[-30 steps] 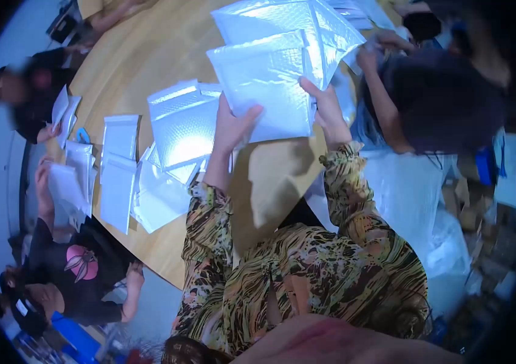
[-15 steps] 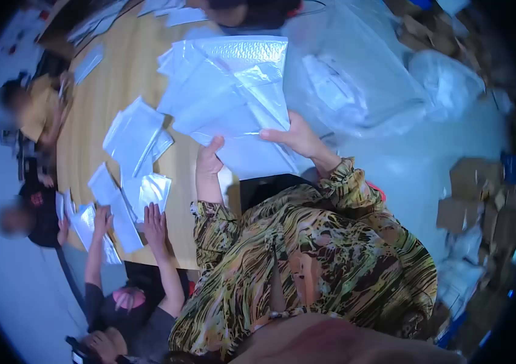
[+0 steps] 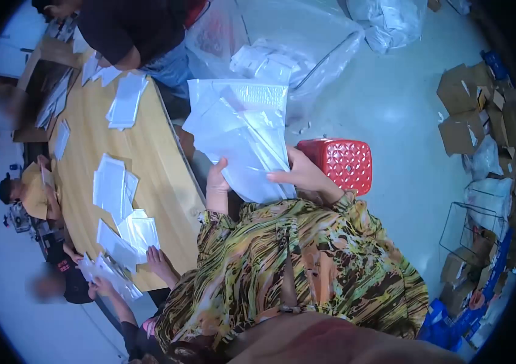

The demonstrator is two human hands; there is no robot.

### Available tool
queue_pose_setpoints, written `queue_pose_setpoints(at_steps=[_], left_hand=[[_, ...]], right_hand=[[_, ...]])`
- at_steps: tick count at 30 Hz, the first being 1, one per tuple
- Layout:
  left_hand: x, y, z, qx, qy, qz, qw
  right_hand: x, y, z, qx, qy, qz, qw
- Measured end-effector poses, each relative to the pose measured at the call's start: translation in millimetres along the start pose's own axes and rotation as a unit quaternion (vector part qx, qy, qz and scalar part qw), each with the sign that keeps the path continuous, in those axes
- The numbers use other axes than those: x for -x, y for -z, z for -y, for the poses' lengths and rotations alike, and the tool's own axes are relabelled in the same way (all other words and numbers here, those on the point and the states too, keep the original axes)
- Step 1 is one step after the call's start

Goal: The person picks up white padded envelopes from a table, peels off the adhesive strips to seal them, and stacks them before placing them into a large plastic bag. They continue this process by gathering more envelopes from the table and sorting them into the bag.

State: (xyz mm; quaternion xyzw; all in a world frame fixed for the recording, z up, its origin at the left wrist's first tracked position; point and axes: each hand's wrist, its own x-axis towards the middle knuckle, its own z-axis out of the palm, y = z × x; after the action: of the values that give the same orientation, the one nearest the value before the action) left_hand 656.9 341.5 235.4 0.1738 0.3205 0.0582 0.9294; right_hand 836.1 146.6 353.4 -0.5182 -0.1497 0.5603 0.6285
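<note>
The left hand (image 3: 216, 182) and right hand (image 3: 311, 176) grip a loose stack of white envelopes (image 3: 240, 142), thumbs on top, other fingers mostly hidden beneath. The stack is before a patterned shirt (image 3: 325, 261), beside a wooden table (image 3: 164, 212) bearing other envelopes (image 3: 109, 185). A red stool (image 3: 349, 167) stands near the right hand.

Mailers (image 3: 240, 133): white plastic film, glossy, creased, bubble-textured near top edge. Desk (image 3: 167, 212): pale wood look, visible grain, smooth, soft sheen. Stool (image 3: 346, 167): red plastic, shiny, seat patterned in raised diamonds. Big bag (image 3: 334, 33): thin clear plastic, wrinkled, glossy. Boxes (image 3: 461, 136): brown cardboard, matt. Shirt (image 3: 331, 261): printed cloth, softly folded. Floor (image 3: 403, 121): smooth, faintly reflective.
</note>
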Motion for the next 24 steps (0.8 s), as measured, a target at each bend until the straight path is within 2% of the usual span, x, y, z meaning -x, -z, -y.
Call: queue_pose_setpoints(at_steps=[2,4,5,6,9,10,12,13,17,18,20,22,24], left_hand=[[7.9,16.2,3.3,0.019,0.010,0.040,0.999],[5.9,5.6,-5.0,0.040,0.016,0.102,0.994],[5.8,4.4,-7.2,0.027,-0.008,0.084,0.996],[2.8,4.5,-11.9,0.022,-0.016,0.088,0.996],[4.3,8.6,-6.0,0.044,0.031,0.080,0.995],[2.2,7.7,-10.0,0.041,0.024,0.086,0.995],[2.9,-0.6,-9.9,0.052,-0.006,0.086,0.995],[-1.0,-2.1,-13.0,0.063,-0.012,0.121,0.991],[-35.8,11.1,-32.2,0.057,-0.005,0.201,0.978],[-40.9,-5.5,-38.7,0.054,-0.010,0.217,0.975],[-49.7,-37.4,-46.1,0.056,-0.034,0.246,0.967],[-71.2,-49.1,-55.5,0.045,-0.062,0.260,0.963],[-88.3,-64.4,-71.7,0.054,-0.050,0.239,0.968]], right_hand=[[7.4,-6.3,-1.8,-0.077,-0.016,0.035,0.996],[2.2,-9.8,3.0,-0.145,0.023,0.048,0.988],[5.5,-7.5,13.5,-0.159,-0.028,0.048,0.986],[-1.0,-9.4,15.6,-0.157,-0.022,0.055,0.986],[-3.9,-23.8,19.6,-0.063,-0.046,-0.044,0.996],[-9.3,-25.4,16.7,-0.059,-0.039,-0.040,0.997],[-17.1,-24.7,8.4,0.062,0.076,-0.054,0.994],[-21.0,-20.1,7.9,0.124,0.104,-0.068,0.984],[-27.0,-17.9,35.9,0.193,0.180,-0.043,0.964],[-28.4,-18.2,39.8,0.203,0.192,-0.045,0.959],[-28.9,-18.4,45.7,0.210,0.232,-0.113,0.943],[-40.2,-9.3,50.2,0.215,0.277,-0.110,0.930],[-50.2,-6.6,59.3,0.217,0.287,-0.133,0.924]])
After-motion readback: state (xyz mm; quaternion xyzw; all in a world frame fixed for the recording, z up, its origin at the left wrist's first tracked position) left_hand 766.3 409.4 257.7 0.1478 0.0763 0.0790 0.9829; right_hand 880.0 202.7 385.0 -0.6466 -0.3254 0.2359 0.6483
